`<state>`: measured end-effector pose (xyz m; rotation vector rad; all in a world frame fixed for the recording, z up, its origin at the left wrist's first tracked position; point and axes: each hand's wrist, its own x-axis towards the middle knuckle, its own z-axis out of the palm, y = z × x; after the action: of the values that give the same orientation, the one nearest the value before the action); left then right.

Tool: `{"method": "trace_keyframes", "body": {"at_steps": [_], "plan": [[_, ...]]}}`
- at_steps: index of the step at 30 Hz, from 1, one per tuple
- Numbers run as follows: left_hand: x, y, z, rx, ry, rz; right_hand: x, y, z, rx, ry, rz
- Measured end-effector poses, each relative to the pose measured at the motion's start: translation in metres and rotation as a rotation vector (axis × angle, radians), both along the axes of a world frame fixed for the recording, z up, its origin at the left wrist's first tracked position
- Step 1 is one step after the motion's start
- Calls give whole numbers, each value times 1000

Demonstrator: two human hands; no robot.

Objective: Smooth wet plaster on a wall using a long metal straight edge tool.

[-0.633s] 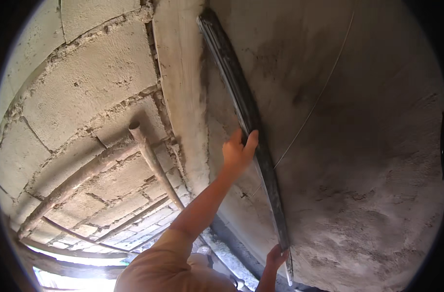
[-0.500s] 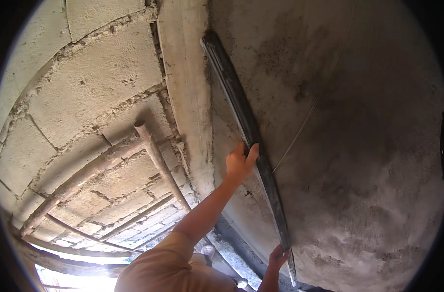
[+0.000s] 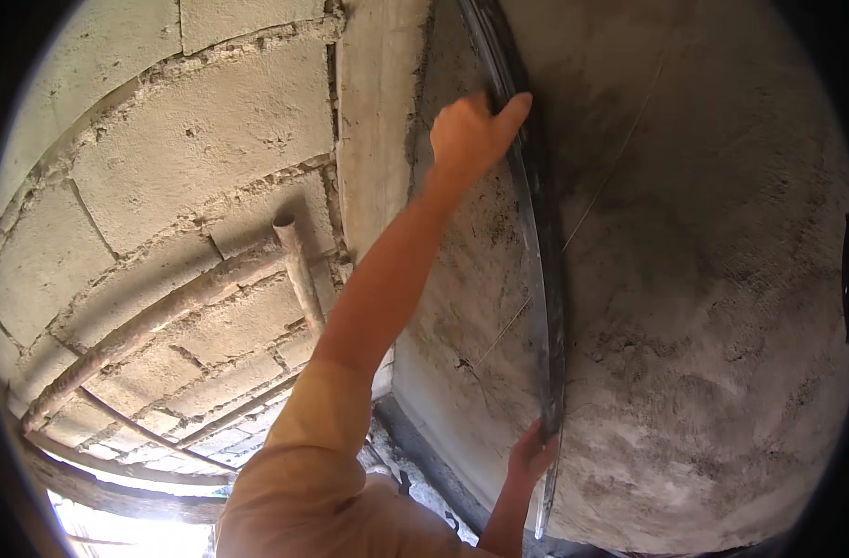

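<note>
A long dark metal straightedge (image 3: pixel 538 209) stands nearly upright along the grey plastered wall (image 3: pixel 685 307), its upper end running out of view at the top. High on the bar, my left hand (image 3: pixel 473 135) is closed around its left edge, thumb across the face. Near the lower end my right hand (image 3: pixel 530 454) grips the same bar, with its fingers partly hidden. A thin string (image 3: pixel 620 172) crosses the wall and passes behind the straightedge.
On the left rises a block wall (image 3: pixel 229 112) with rough mortar joints. Wooden scaffold poles (image 3: pixel 164 321) stand in front of it. A pale concrete column (image 3: pixel 376 112) divides the two walls. Bright daylight enters at lower left.
The straightedge has shifted up and right against the wall and now stands more upright. My left hand has moved higher with it, and my right hand has risen slightly.
</note>
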<state>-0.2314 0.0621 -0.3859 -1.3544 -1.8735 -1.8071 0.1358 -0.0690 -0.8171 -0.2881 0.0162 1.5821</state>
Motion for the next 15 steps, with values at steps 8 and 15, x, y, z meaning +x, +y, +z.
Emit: {"method": "trace_keyframes", "body": {"at_steps": [8,15], "plan": [[18,8,-169,-82,-276,-53,36,-14,-109,-187,-95,-9],[35,-18,-318,-227,-355,-12,58,-19,-218,-275,-127,-19]]}}
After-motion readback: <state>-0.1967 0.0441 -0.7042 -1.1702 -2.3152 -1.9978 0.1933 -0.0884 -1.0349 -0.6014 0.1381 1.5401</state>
